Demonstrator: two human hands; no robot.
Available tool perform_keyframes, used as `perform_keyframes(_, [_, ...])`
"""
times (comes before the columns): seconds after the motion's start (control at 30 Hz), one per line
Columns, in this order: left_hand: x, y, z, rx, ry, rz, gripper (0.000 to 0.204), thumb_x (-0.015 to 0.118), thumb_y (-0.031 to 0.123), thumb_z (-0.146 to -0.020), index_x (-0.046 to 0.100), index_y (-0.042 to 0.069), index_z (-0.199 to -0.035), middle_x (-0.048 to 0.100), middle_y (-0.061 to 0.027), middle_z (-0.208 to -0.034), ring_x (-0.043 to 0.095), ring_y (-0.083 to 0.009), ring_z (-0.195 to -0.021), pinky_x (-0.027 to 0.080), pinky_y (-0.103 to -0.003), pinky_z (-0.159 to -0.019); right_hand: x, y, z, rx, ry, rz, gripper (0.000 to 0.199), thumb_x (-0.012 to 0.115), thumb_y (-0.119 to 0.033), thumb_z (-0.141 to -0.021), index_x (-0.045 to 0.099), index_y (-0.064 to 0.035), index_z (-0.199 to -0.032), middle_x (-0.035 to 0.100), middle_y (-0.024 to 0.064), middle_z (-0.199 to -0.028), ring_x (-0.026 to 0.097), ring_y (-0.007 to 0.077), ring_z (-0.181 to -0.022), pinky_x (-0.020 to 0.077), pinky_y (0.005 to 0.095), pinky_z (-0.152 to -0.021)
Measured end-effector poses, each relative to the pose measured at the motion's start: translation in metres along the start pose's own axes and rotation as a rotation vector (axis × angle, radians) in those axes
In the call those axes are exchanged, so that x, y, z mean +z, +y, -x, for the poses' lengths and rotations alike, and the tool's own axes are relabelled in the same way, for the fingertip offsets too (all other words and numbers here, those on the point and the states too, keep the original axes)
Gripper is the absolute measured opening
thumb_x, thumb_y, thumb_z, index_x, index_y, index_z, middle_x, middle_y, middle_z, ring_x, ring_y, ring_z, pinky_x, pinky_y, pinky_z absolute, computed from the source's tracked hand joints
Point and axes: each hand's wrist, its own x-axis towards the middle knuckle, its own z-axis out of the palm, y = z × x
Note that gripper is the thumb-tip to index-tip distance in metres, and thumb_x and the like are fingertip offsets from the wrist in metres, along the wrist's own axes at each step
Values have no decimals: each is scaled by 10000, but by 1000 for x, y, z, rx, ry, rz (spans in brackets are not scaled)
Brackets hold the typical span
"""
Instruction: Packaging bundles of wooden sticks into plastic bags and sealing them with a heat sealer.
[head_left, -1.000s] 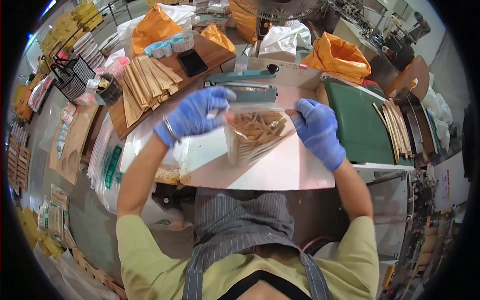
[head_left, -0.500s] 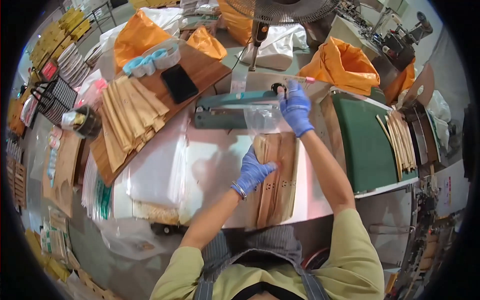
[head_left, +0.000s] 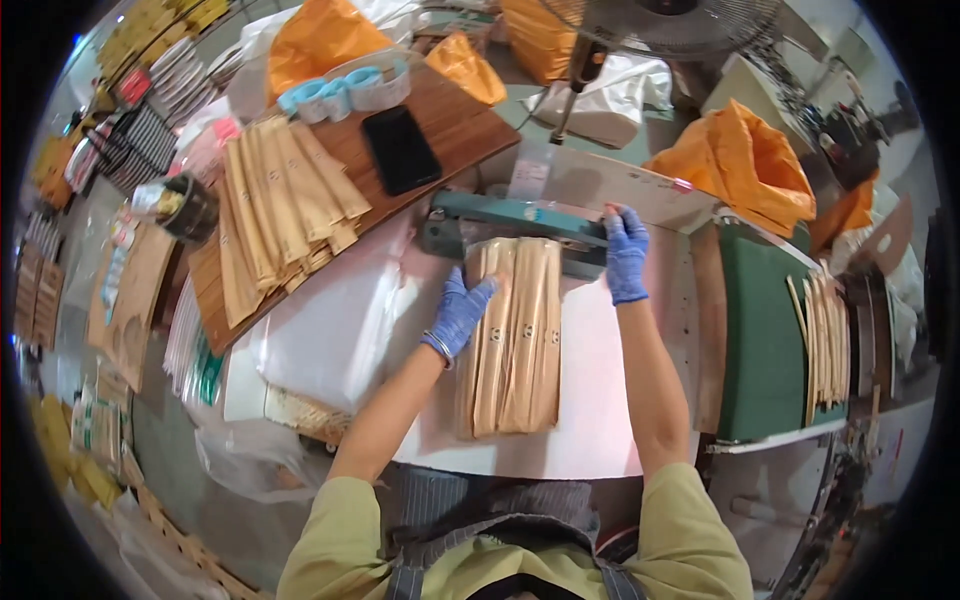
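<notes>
A clear plastic bag of long, paper-wrapped sticks (head_left: 512, 350) lies on the white worktop in front of me. My left hand (head_left: 462, 312) grips its upper left side, thumb across the top and the other fingers partly hidden. The bag's mouth end reaches the green bag sealer (head_left: 515, 213), whose long arm lies across it. My right hand (head_left: 627, 258) is closed at the right end of that arm, fingers curled over it. Both hands wear blue gloves.
At the left, a brown board (head_left: 465, 125) carries loose paper-wrapped sticks (head_left: 285, 210), a black phone (head_left: 401, 150) and blue tape rolls (head_left: 330, 95). Flat clear bags (head_left: 330, 320) lie below it. A green surface (head_left: 765, 330) with more sticks stands right; a fan (head_left: 670, 20) stands behind.
The sealer's arm has come down closer to its base, with my right hand at its end. The bag of sticks has turned and moved up to the sealer, my left hand still on it.
</notes>
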Motion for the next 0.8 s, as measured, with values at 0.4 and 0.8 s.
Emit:
perform_keyframes(0.4, [-153,13,-96,274,457,-423,414,476,433,-800,613,52,-886,605,-163,-908,561,-273,-867,425,-383,-775,9,-1,20,168,-63,-245,296,502,-238,-870,493,-92,-1128,523,68,-859,560,184,-708,545,379,-593])
perform_keyframes(0.8, [-109,-4,31,761,483,-409,340,686,231,-682,544,105,-964,549,-93,-908,535,-206,-861,430,-342,-772,-60,-2,157,20,-10,203,405,503,-209,-859,433,-37,-1218,524,84,-1089,481,188,-992,356,326,-877])
